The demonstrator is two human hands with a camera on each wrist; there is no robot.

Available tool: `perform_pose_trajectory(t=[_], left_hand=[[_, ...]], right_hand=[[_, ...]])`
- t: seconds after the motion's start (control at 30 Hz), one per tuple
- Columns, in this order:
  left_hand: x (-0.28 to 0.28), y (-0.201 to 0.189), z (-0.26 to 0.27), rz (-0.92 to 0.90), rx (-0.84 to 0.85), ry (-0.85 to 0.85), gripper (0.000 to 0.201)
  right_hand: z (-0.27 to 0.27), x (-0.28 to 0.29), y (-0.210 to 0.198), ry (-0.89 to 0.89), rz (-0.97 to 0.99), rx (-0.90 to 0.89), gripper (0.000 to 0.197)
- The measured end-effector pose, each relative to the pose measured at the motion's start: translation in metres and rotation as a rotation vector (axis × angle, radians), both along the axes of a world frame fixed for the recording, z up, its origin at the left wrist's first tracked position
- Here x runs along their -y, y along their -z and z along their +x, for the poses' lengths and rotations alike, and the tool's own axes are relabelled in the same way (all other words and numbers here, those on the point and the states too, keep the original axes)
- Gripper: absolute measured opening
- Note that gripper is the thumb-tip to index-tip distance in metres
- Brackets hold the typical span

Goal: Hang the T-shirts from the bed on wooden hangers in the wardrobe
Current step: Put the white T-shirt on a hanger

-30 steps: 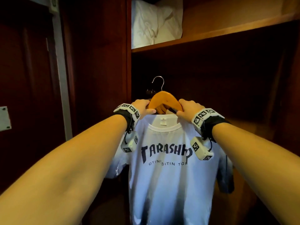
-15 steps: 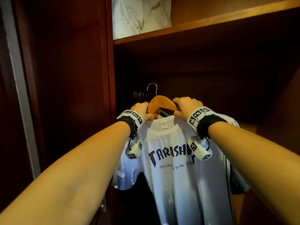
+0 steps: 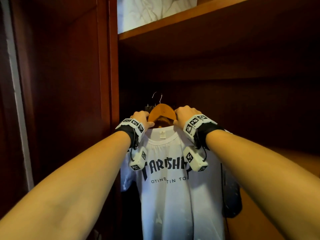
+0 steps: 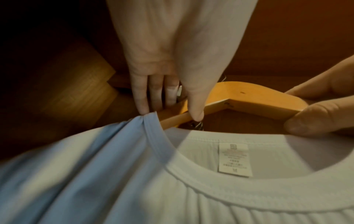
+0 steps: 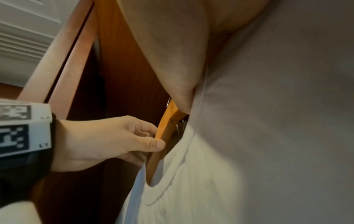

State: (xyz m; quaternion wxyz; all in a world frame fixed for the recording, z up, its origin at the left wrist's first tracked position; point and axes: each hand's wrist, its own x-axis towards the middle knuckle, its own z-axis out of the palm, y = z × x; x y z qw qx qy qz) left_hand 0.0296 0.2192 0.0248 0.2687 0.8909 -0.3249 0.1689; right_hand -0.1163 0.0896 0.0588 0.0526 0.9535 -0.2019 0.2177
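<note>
A white T-shirt (image 3: 173,196) with black lettering hangs on a wooden hanger (image 3: 161,110) inside the wardrobe. The hanger's metal hook (image 3: 158,97) points up into the dark; no rail shows. My left hand (image 3: 147,121) pinches the hanger's left arm at the collar, thumb (image 4: 195,112) in front and fingers behind. On the other side, my right hand (image 3: 178,116) grips the hanger's right arm (image 4: 277,106). The neck label (image 4: 233,159) faces me. In the right wrist view the left hand (image 5: 151,141) is seen nipping the hanger (image 5: 166,128) above the collar (image 5: 172,174).
A wooden shelf (image 3: 207,19) runs above, with white bedding (image 3: 152,11) on it. The wardrobe's side panel (image 3: 110,75) stands just left of the shirt. Dark hanger clips (image 3: 150,106) sit right behind the wooden hanger. The wardrobe's inside to the right is dark.
Both hands have carried the hanger and shirt deeper into the wardrobe, nearer the dark clips. The shelf has risen in the view. Neither grip has changed.
</note>
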Motion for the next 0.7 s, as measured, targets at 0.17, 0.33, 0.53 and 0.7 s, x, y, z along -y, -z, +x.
perform_pose_trajectory(t=[0.17, 0.33, 0.53, 0.7], left_hand=[[0.005, 0.000, 0.018, 0.073, -0.071, -0.042, 0.026], [0.015, 0.000, 0.022, 0.134, -0.169, -0.156, 0.035], [0.027, -0.006, 0.030, -0.130, -0.274, -0.159, 0.055], [0.023, -0.007, 0.026, -0.234, -0.301, -0.021, 0.043]], right_hand=[[0.032, 0.007, 0.009, -0.014, 0.059, -0.017, 0.018], [0.047, 0.005, 0.015, -0.046, 0.083, -0.062, 0.024], [0.051, 0.005, 0.021, -0.114, 0.129, -0.093, 0.038], [0.042, -0.001, 0.031, -0.203, 0.175, -0.184, 0.056]])
